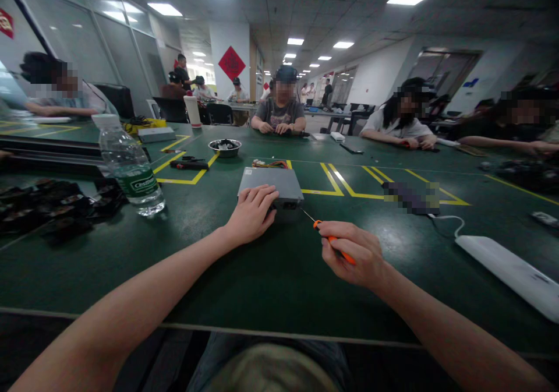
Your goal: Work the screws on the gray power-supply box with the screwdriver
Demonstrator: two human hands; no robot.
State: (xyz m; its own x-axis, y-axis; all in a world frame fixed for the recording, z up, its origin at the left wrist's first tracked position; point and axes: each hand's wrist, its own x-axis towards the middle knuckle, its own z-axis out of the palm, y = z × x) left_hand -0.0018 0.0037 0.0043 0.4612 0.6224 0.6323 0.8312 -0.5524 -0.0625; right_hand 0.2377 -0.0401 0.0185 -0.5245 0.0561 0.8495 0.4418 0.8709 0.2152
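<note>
A shiny bowl point(225, 153) (round) is containing dark pieces point(226, 144) toward the tabletop's point(209, 287) far edge; my left hand point(255, 211) is holding the grey box point(273, 179), my right hand point(356, 253) a screwdriver point(348, 257).

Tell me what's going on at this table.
A person steadies a grey metal box with the left hand. The right hand holds an orange-handled screwdriver, its tip by the box's near right corner. A bundle of wires shows at the box's far side. A water bottle stands to the left, and a metal bowl sits farther back. Other people are seated around the table.
</note>
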